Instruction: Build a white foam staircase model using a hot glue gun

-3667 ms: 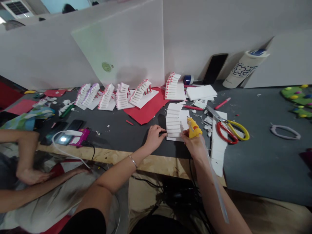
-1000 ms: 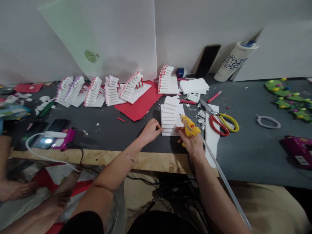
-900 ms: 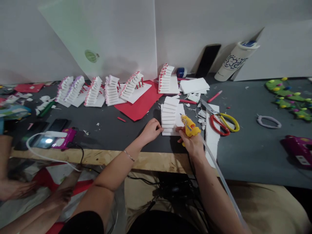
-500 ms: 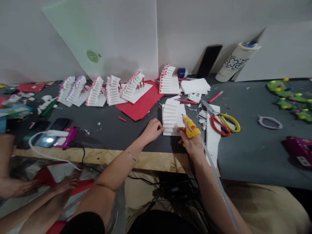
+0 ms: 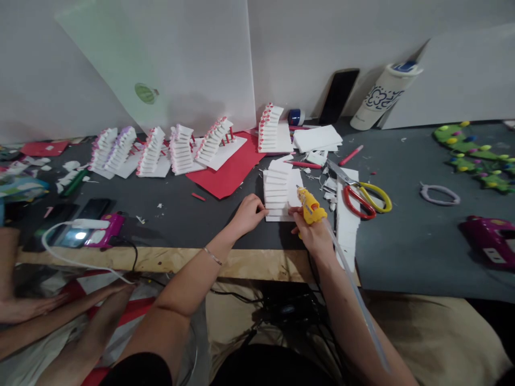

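Note:
My left hand (image 5: 248, 213) rests on the grey mat with its fingers curled against the lower left corner of a white foam staircase model (image 5: 277, 188). My right hand (image 5: 313, 231) is closed round a yellow glue gun (image 5: 309, 205), whose nozzle points at the model's right side. A clear glue stick (image 5: 356, 294) trails back from the gun along my forearm. The model stands on its white base near the table's front edge.
Several finished staircase models (image 5: 161, 150) line the back on white bases and a red sheet (image 5: 231, 171). Red and yellow scissors (image 5: 364, 195), pink pens, white foam strips, a phone, a white tumbler (image 5: 382, 96) and a purple gadget (image 5: 488, 241) lie about. Another person's arms (image 5: 48, 316) are at lower left.
Both hands stay at the staircase model with the glue gun held. The view has shifted slightly; the other person's arms at lower left have moved.

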{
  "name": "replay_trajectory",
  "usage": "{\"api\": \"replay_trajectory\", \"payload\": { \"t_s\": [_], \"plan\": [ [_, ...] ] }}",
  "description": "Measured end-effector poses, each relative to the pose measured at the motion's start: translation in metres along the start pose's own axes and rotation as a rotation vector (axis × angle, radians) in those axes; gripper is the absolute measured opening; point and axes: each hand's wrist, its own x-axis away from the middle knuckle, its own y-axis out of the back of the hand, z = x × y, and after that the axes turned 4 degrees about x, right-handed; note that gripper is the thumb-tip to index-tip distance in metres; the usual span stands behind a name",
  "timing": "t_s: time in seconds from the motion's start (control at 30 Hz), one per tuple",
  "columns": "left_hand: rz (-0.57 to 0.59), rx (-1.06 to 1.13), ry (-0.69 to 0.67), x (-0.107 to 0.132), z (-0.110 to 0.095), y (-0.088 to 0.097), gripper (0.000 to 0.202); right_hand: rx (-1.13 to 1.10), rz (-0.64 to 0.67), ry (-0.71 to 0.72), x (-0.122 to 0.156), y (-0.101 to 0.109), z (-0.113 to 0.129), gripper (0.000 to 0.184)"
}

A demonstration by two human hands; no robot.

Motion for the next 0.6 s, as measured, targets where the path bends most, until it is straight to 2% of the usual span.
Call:
{"api": "replay_trajectory", "payload": {
  "t_s": [0.1,0.27,0.6],
  "plan": [
    [-0.006,-0.011,-0.001,0.0003,0.0002,-0.0001,0.022,0.042,-0.026,-0.054,0.0015,0.0000,0.0052,0.031],
    [-0.006,-0.037,0.005,-0.0002,-0.0005,-0.0002,0.020,0.048,0.002,-0.063,0.0023,0.0016,0.0081,0.033],
    [-0.014,-0.074,0.044,-0.0013,-0.0040,-0.0026,0.022,0.074,-0.048,-0.092,0.0021,0.0003,0.0102,0.040]
  ]
}}
